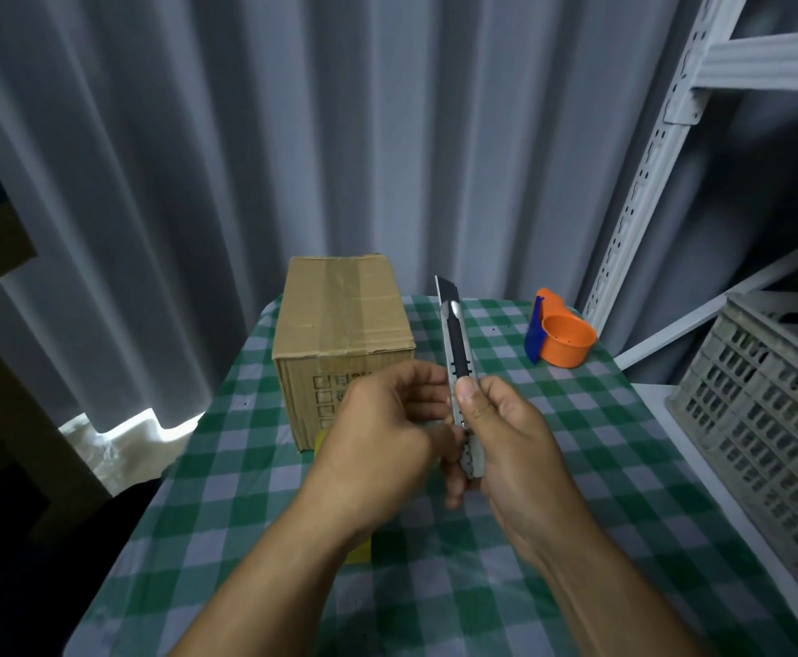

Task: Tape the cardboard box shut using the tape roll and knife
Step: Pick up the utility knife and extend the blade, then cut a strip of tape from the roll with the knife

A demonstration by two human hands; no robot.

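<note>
A brown cardboard box [342, 320] stands on the far left part of the green checked tablecloth [553, 457], its top flaps down with a strip of clear tape along the seam. My right hand [506, 438] grips a grey utility knife [456, 353] upright, its blade slid out and pointing away from me, thumb on the slider. My left hand [383, 433] is curled against the knife's lower body, just in front of the box. An orange and blue tape dispenser [560, 336] sits at the far right of the table.
A grey plastic crate [767, 400] stands on a white shelf to the right. Metal shelving uprights [643, 182] rise behind it. A grey curtain [245, 158] hangs behind the table. Something yellow [357, 554] shows under my left forearm.
</note>
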